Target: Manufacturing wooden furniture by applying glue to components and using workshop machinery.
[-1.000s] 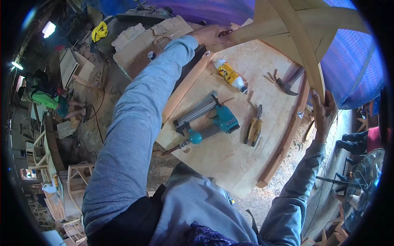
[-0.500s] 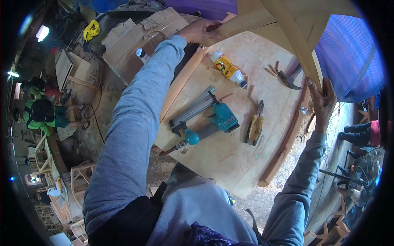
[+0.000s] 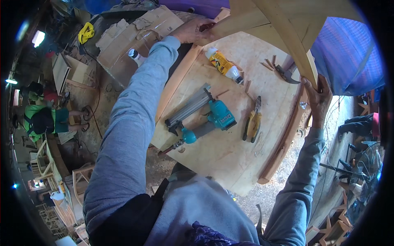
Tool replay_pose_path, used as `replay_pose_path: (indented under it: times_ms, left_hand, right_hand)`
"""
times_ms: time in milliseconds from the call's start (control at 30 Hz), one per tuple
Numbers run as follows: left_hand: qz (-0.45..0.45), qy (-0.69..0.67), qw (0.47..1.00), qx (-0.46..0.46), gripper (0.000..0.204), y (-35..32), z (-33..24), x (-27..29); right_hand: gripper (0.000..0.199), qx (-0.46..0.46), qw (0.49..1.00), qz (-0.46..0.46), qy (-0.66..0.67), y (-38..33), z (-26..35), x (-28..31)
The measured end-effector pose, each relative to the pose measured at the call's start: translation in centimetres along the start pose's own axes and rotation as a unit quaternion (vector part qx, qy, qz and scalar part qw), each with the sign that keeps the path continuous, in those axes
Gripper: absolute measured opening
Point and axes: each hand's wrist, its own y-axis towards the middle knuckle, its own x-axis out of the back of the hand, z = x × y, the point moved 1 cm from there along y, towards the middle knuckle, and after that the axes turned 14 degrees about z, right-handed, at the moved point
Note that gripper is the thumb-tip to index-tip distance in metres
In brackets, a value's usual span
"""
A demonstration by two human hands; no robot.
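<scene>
Both my arms reach forward to a curved wooden frame (image 3: 283,30) at the far side of the plywood board (image 3: 205,168). My left hand (image 3: 193,32) is closed round the frame's left end. Lower on the right, my right hand (image 3: 318,96) grips the end of its slanting wooden piece, thumb on the near face. On the board between my arms lie a teal nail gun (image 3: 205,127), yellow-handled pliers (image 3: 252,123) and a yellow-labelled glue bottle (image 3: 223,65) on its side. A hammer (image 3: 287,74) rests near my right hand, its handle partly hidden under the frame.
Wooden rails edge the board, one on the left (image 3: 174,84) and one on the right (image 3: 283,151). Torn cardboard (image 3: 123,51) lies beyond my left arm. A person in green (image 3: 41,117) works at far left. A fan (image 3: 363,172) stands at right, and blue sheeting (image 3: 349,57) hangs behind the frame.
The view has shifted slightly, so the board and tools sit a little further left and up. Both hands keep their hold on the wooden frame. The tools have not moved on the board.
</scene>
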Motion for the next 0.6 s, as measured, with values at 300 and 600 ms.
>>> replay_pose_path:
  times_ms: [300, 600]
  left_hand:
    - [-0.006, -0.047, 0.999, 0.007, 0.061, -1.2, 2.2, 0.3]
    - [-0.009, -0.021, 0.999, 0.034, 0.062, -0.3, 2.5, -0.3]
  right_hand:
    - [0.047, 0.002, 0.991, 0.123, -0.047, 3.2, 0.2, 1.4]
    - [0.047, 0.001, 0.984, 0.162, -0.072, 2.7, -4.5, 0.7]
